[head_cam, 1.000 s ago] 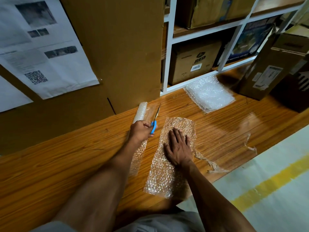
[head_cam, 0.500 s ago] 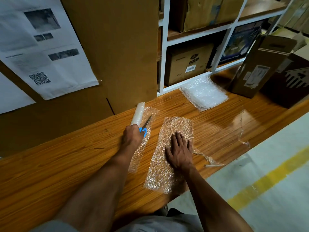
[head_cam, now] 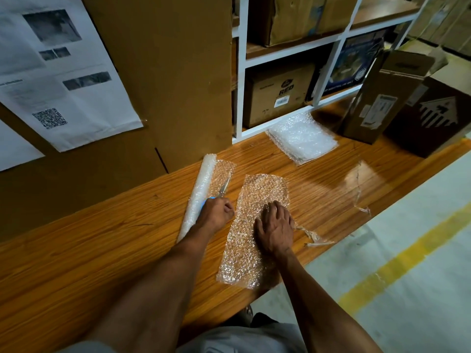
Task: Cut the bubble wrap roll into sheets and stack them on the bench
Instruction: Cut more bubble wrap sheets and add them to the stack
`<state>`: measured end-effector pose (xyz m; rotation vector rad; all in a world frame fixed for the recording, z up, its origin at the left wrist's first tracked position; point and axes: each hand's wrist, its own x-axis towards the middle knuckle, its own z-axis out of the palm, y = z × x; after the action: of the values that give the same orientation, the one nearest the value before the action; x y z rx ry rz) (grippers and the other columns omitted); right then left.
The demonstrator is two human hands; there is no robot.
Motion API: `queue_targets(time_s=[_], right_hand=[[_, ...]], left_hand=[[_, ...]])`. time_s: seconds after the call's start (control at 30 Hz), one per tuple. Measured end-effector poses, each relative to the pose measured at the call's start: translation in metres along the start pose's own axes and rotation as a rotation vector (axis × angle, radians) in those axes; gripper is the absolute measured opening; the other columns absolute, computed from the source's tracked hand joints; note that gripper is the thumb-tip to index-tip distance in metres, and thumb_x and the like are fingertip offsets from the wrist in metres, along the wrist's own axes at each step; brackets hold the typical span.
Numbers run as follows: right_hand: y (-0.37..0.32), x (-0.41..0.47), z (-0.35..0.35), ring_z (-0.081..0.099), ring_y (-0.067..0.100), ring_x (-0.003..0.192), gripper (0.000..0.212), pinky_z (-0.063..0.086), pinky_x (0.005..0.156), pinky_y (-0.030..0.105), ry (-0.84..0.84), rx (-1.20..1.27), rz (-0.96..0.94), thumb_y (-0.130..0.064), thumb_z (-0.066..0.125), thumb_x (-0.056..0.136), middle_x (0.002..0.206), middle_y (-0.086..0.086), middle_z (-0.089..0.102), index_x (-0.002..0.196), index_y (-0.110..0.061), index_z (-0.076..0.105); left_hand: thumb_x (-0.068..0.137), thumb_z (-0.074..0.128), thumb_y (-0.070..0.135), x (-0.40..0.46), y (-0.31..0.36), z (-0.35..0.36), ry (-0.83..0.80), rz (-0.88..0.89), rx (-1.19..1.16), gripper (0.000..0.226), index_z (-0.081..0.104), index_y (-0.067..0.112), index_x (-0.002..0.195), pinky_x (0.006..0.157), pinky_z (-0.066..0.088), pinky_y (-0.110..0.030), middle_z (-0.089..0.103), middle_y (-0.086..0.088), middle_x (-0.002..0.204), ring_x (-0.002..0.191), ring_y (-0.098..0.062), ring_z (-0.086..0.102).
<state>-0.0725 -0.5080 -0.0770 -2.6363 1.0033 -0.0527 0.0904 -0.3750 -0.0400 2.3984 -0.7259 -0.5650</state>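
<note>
Left hand [head_cam: 216,212] grips scissors [head_cam: 223,187], blue handle mostly hidden; right hand [head_cam: 276,226] lies flat, covering part of cut sheet [head_cam: 254,200].

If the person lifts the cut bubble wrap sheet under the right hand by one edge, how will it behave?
The cut bubble wrap sheet will probably sag and fold, since it is thin film lying flat on the bench. It looks very light, so it may slide on the glossy wood once the right hand stops pressing it.

Single head view, looking steeply down, close over bench [head_cam: 76,250]
</note>
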Motion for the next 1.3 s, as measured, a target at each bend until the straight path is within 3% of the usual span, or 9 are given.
queue_targets(time_s=[0.2,0.3,0.4,0.63,0.8,0.87,1.0,1.17,1.3], right_hand=[[0.01,-0.013,-0.016,0.046,0.026,0.12,0.071,0.041,0.102,0.039,0.082,0.053,0.194,-0.06,0.047,0.102,0.139,0.016,0.045,0.15,-0.009,0.035],[0.02,-0.019,-0.017,0.047,0.028,0.125,0.079,0.041,0.106,0.036,0.043,0.075,0.251,-0.063,0.048,0.101,0.143,0.018,0.044,0.151,-0.005,0.031],[0.025,-0.018,-0.018,0.052,0.026,0.105,0.077,0.048,0.092,0.037,0.088,0.137,0.277,-0.063,0.057,0.097,0.125,0.016,0.055,0.141,-0.003,0.039],[0.035,-0.006,-0.017,0.059,0.024,0.093,0.04,0.051,0.074,0.034,0.056,0.326,0.354,-0.038,0.066,0.101,0.116,0.013,0.063,0.124,-0.006,0.058],[0.032,-0.001,-0.027,0.06,0.01,0.075,0.014,0.037,0.05,0.01,0.072,0.653,0.349,-0.022,0.062,0.104,0.093,0.001,0.065,0.11,-0.01,0.062],[0.032,0.008,-0.026,0.066,0.012,0.08,0.017,0.042,0.053,0.006,0.048,0.808,0.362,-0.02,0.067,0.101,0.096,0.001,0.071,0.114,-0.009,0.067],[0.028,0.017,-0.028,0.077,0.024,0.096,0.024,0.062,0.07,0.03,-0.183,1.323,0.451,-0.004,0.064,0.101,0.117,0.011,0.076,0.124,-0.008,0.069],[0.015,0.014,-0.046,0.069,0.022,0.115,0.024,0.057,0.078,0.021,-0.178,1.439,0.347,0.012,0.054,0.099,0.125,0.005,0.075,0.117,0.009,0.068],[0.001,0.002,-0.064,0.07,0.024,0.113,0.019,0.057,0.08,0.019,-0.125,1.396,0.31,0.009,0.058,0.099,0.114,0.015,0.076,0.113,0.016,0.068]], left_hand=[[0.082,0.083,0.044,-0.003,0.01,0.033,-0.019,-0.156,0.158,0.048,0.065,0.018,0.117,0.087,0.058,-0.042,0.07,-0.007,0.112,0.101,-0.03,0.068],[0.083,0.08,0.047,-0.003,0.017,0.039,-0.022,-0.194,0.232,0.045,0.063,0.021,0.115,0.086,0.059,-0.045,0.07,-0.006,0.112,0.101,-0.03,0.068],[0.086,0.078,0.041,-0.003,0.023,0.04,-0.051,-0.236,0.23,0.027,0.069,0.023,0.104,0.085,0.059,-0.042,0.072,-0.004,0.103,0.093,-0.027,0.069],[0.085,0.082,0.027,0.001,0.021,0.034,-0.122,-0.381,-0.213,0.018,0.068,0.021,0.094,0.07,0.057,-0.032,0.074,0.001,0.088,0.078,-0.017,0.069],[0.086,0.083,0.021,0.005,0.022,0.022,-0.163,-0.383,-0.577,0.021,0.07,0.013,0.101,0.082,0.062,-0.039,0.078,-0.008,0.1,0.085,-0.019,0.072],[0.087,0.082,0.02,0.006,0.023,0.017,-0.168,-0.364,-0.619,0.029,0.072,0.012,0.113,0.088,0.06,-0.041,0.077,-0.005,0.106,0.097,-0.023,0.073],[0.093,0.073,0.011,0.001,0.026,0.002,-0.198,-0.29,-0.695,0.042,0.065,0.018,0.133,0.079,0.058,-0.034,0.074,-0.004,0.112,0.093,-0.019,0.071],[0.099,0.055,-0.007,-0.009,0.027,-0.021,-0.201,-0.149,-0.807,0.03,0.074,0.012,0.111,0.074,0.05,-0.032,0.073,-0.011,0.123,0.089,-0.018,0.065],[0.1,0.048,-0.013,-0.021,0.029,-0.044,-0.198,-0.164,-0.807,0.022,0.065,0.0,0.096,0.071,0.051,-0.03,0.078,-0.003,0.083,0.079,-0.019,0.065]])
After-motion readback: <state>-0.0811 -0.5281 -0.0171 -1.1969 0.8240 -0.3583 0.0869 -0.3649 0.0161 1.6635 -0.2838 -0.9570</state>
